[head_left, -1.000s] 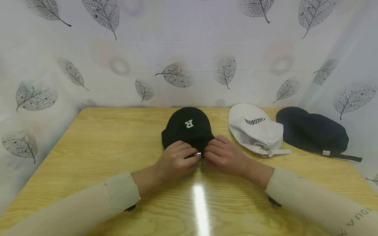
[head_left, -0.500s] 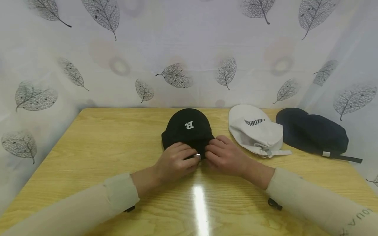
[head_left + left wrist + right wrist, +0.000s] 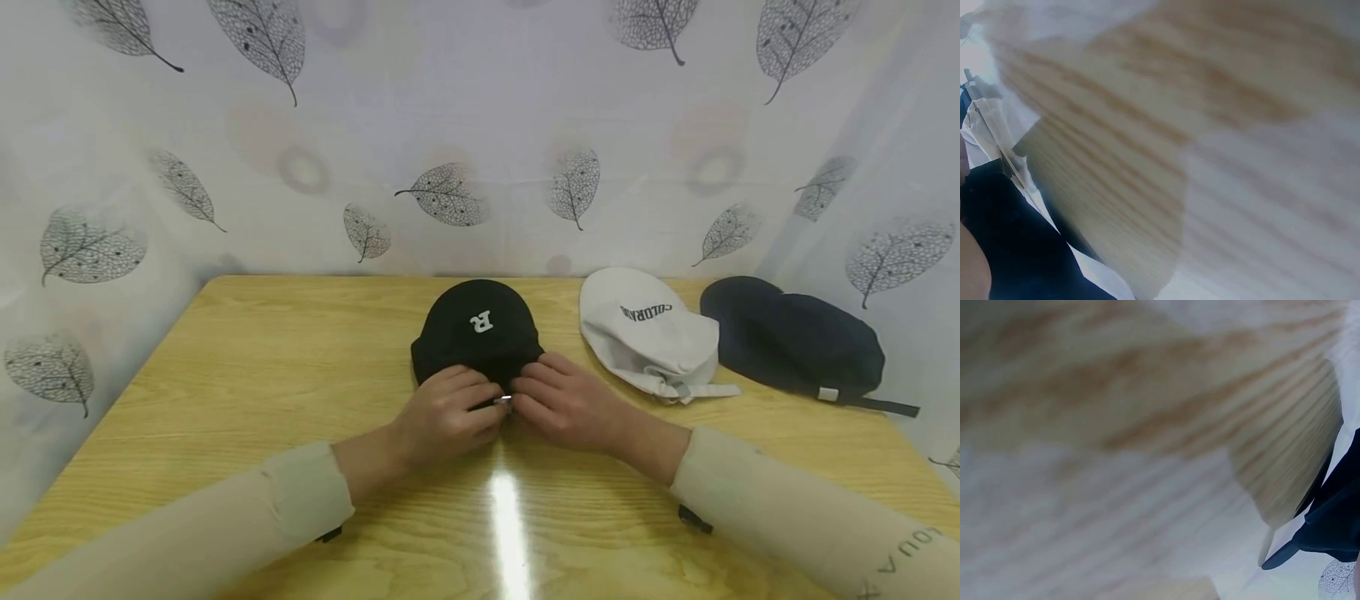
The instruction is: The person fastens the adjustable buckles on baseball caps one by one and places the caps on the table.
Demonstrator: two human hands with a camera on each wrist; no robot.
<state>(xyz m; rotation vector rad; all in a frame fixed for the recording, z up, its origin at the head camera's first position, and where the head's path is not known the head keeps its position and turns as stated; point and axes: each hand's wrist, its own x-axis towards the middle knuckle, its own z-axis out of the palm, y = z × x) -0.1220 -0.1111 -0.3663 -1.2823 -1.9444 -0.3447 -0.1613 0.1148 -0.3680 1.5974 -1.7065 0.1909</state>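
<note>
A black cap (image 3: pixel 480 321) with a white letter R lies at the middle of the table, its strap side toward me. My left hand (image 3: pixel 452 410) grips its near edge on the left, thumb and fingers beside a small metal buckle (image 3: pixel 505 400). On the other side, my right hand (image 3: pixel 564 402) pinches the cap's near edge close to the buckle. Both hands almost meet there, and the fingertips hide most of the strap. Dark cap fabric (image 3: pixel 1016 244) fills the lower left of the left wrist view; part of the black cap (image 3: pixel 1338 512) shows at the right wrist view's right edge.
A white cap (image 3: pixel 648 325) with dark lettering lies right of the black one, its strap pointing right. Beside it rests a navy cap (image 3: pixel 795 337) with a loose strap (image 3: pixel 885 407). The wooden table (image 3: pixel 262 358) ends at a leaf-patterned curtain (image 3: pixel 510 108).
My right hand has shifted slightly left and toward me, closer to the buckle. The buckle has tilted and shows less of its face. My left hand stays nearly in place.
</note>
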